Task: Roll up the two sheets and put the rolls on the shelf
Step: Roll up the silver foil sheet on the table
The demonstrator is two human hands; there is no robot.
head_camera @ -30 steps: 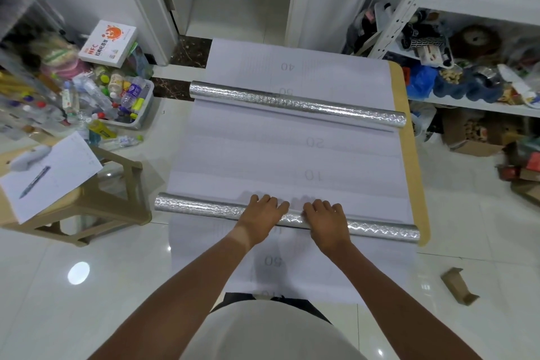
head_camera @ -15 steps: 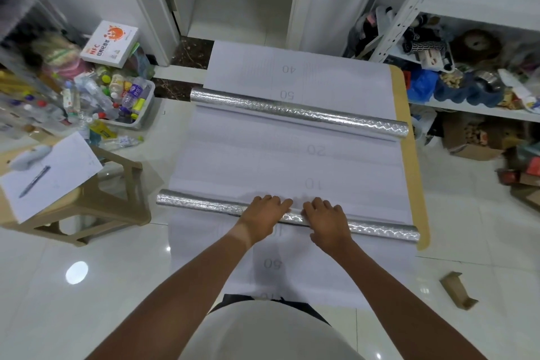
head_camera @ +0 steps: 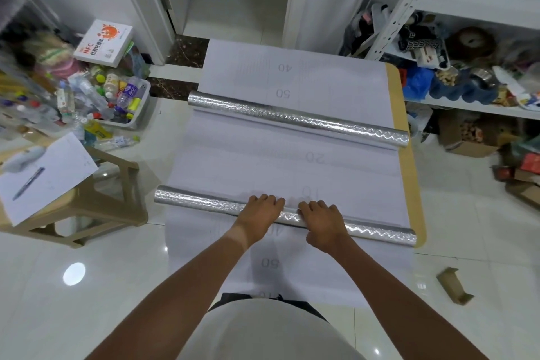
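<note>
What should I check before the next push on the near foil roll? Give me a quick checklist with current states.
1. Both hands on the near roll: ok; left hand and right hand rest on it side by side near its middle.
2. Roll ends supported: not ok; both ends lie beyond the hands' hold.
3. Roll square to the sheet: cannot tell; it lies slanted in the picture.
4. Path ahead: ok up to the far roll, which lies across the sheet farther on.
5. Shelf space for the rolls: cannot tell; the visible levels are crowded.
</note>
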